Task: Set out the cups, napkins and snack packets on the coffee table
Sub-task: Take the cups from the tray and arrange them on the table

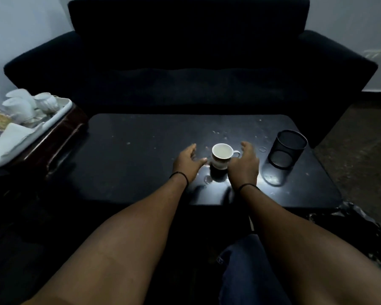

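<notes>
One cup [222, 155] between two open hands [216, 164].

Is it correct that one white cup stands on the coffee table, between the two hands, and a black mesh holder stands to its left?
Not quite. The head view shows the mesh holder to the right of the cup, beyond the right hand. The rest is correct.
</notes>
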